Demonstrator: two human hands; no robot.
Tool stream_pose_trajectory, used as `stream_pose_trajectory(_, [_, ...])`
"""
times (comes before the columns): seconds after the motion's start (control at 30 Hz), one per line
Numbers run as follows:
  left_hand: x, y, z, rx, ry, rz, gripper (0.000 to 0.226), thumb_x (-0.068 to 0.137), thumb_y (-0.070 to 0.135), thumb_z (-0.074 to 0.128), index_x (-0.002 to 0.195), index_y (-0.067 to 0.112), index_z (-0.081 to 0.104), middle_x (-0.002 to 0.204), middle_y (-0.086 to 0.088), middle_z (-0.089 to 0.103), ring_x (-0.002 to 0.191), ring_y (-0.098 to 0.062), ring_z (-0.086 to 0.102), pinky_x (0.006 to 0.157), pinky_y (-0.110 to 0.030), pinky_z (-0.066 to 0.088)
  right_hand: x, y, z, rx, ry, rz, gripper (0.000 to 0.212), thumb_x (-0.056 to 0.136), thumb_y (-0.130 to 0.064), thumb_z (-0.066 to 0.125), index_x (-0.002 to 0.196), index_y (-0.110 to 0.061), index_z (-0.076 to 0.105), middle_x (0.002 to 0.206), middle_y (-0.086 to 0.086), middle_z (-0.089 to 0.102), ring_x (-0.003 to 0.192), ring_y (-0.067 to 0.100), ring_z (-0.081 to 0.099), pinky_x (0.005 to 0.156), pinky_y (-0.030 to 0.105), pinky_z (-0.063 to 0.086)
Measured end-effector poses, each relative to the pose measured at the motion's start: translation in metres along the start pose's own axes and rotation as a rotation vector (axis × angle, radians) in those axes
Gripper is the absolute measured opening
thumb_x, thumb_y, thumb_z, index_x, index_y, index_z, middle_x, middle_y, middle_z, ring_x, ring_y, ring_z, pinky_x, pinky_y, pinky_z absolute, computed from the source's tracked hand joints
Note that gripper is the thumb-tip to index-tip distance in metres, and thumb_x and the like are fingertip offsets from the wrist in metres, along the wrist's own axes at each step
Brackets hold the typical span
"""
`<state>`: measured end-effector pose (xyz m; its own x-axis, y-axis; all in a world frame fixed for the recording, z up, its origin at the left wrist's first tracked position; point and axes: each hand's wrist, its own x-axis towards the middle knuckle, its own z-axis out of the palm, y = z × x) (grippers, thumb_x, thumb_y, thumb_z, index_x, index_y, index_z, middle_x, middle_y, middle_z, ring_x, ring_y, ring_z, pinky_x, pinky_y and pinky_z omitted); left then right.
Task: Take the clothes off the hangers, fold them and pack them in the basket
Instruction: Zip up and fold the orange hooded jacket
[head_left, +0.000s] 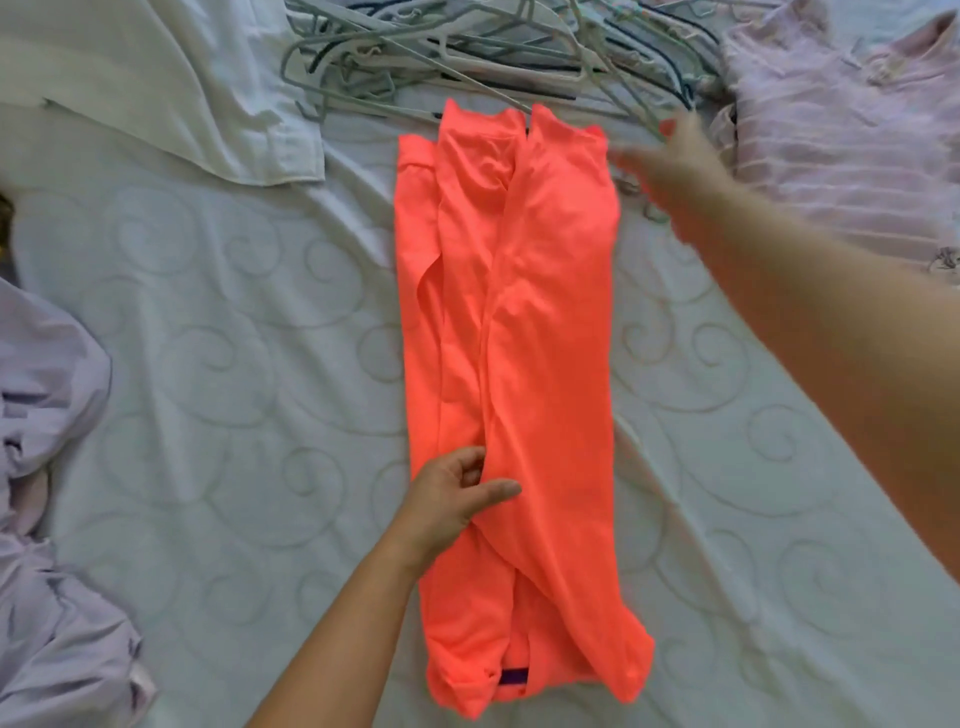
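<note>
A bright orange garment (519, 338) lies folded into a long narrow strip down the middle of the bed (234, 338). My left hand (457, 499) rests on its lower left part, thumb on top of a fold and fingers tucked at the fold's edge. My right hand (670, 166) is blurred, held beside the garment's upper right corner with fingers spread and holding nothing. A pile of several empty hangers (467, 57) lies just beyond the garment's top end. No basket is in view.
A white shirt (156, 88) lies at the upper left. A pink striped garment (841, 130) lies at the upper right. Crumpled lilac clothing (52, 467) sits at the left edge. The bed cover has a swirl pattern.
</note>
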<state>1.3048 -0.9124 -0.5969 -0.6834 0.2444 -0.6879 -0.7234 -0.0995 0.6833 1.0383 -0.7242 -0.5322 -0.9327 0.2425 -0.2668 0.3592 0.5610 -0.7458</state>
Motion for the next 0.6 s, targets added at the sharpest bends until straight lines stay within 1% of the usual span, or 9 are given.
stream_pose_trajectory(0.07, [0.0,-0.005,0.004,-0.002,0.027,-0.004,0.021,0.08,-0.005,0.063,0.095,0.009,0.063,0.087,0.002,0.07,0.078,-0.005,0.064,0.076,-0.018,0.053,-0.046,0.036,0.001,-0.038,-0.05,0.004,0.04,0.086,-0.018,0.063,0.119,-0.004,0.045,0.111,0.01,0.05,0.094,0.013,0.045,0.071,0.013,0.038])
stream_pose_trajectory(0.1, [-0.001,-0.011,0.004,0.006,0.038,-0.005,0.021,0.082,-0.007,0.061,0.093,0.01,0.063,0.083,0.005,0.07,0.075,-0.003,0.064,0.074,-0.018,0.053,-0.08,0.061,0.0,-0.035,-0.041,-0.052,0.043,0.085,-0.016,0.063,0.119,0.002,0.044,0.111,0.014,0.049,0.095,0.016,0.044,0.071,0.013,0.036])
stream_pose_trajectory(0.17, [-0.005,-0.014,0.005,0.014,0.093,0.002,0.019,0.083,-0.007,0.059,0.09,0.01,0.062,0.075,0.008,0.069,0.069,0.0,0.062,0.069,-0.016,0.052,-0.136,0.11,-0.006,-0.058,0.022,-0.02,0.038,0.08,-0.025,0.061,0.104,0.003,0.05,0.094,0.013,0.048,0.085,0.021,0.045,0.065,0.018,0.032])
stream_pose_trajectory(0.27, [-0.011,-0.018,0.009,0.003,0.141,0.014,0.019,0.085,-0.006,0.057,0.092,0.012,0.062,0.079,0.005,0.069,0.069,0.001,0.061,0.068,-0.015,0.05,-0.246,0.156,-0.007,-0.064,-0.154,0.111,0.037,0.074,-0.05,0.057,0.075,-0.015,0.047,0.072,0.002,0.048,0.064,0.014,0.043,0.058,0.017,0.032])
stream_pose_trajectory(0.3, [-0.013,-0.018,0.011,0.01,0.149,0.023,0.021,0.086,-0.006,0.057,0.093,0.014,0.062,0.083,0.002,0.069,0.071,0.0,0.061,0.07,-0.015,0.05,-0.279,0.168,-0.005,-0.096,-0.25,0.168,0.036,0.075,-0.05,0.063,0.071,-0.019,0.046,0.069,-0.001,0.048,0.062,0.009,0.043,0.057,0.017,0.034])
stream_pose_trajectory(0.37, [-0.017,-0.02,0.014,0.013,0.16,0.043,0.025,0.087,-0.006,0.055,0.094,0.017,0.062,0.087,0.001,0.068,0.074,0.0,0.061,0.073,-0.015,0.049,-0.318,0.183,-0.001,-0.147,-0.344,0.216,0.028,0.08,-0.031,0.072,0.068,-0.025,0.047,0.068,-0.004,0.048,0.063,0.008,0.045,0.056,0.019,0.034])
stream_pose_trajectory(0.43, [-0.022,-0.02,0.017,0.004,0.164,0.054,0.027,0.088,-0.005,0.054,0.097,0.019,0.062,0.091,0.002,0.07,0.08,-0.002,0.063,0.078,-0.016,0.049,-0.331,0.19,-0.002,-0.059,-0.283,0.25,0.03,0.083,-0.019,0.069,0.063,-0.029,0.05,0.06,-0.004,0.05,0.059,0.007,0.046,0.055,0.018,0.034])
stream_pose_trajectory(0.5, [-0.026,-0.022,0.02,-0.008,0.179,0.059,0.028,0.088,-0.006,0.054,0.1,0.018,0.061,0.092,0.003,0.07,0.083,-0.002,0.064,0.079,-0.014,0.049,-0.332,0.19,-0.009,0.096,-0.185,0.303,0.028,0.084,-0.024,0.063,0.058,-0.025,0.053,0.054,-0.007,0.051,0.052,0.002,0.044,0.05,0.016,0.032])
stream_pose_trajectory(0.6, [-0.031,-0.025,0.026,0.078,0.268,0.09,0.025,0.086,-0.009,0.054,0.1,0.011,0.06,0.088,0.004,0.067,0.072,0.01,0.061,0.071,-0.007,0.045,-0.324,0.199,-0.02,0.118,-0.148,0.331,0.03,0.09,-0.021,0.058,0.062,-0.013,0.053,0.05,-0.011,0.046,0.048,0.001,0.039,0.046,0.018,0.029])
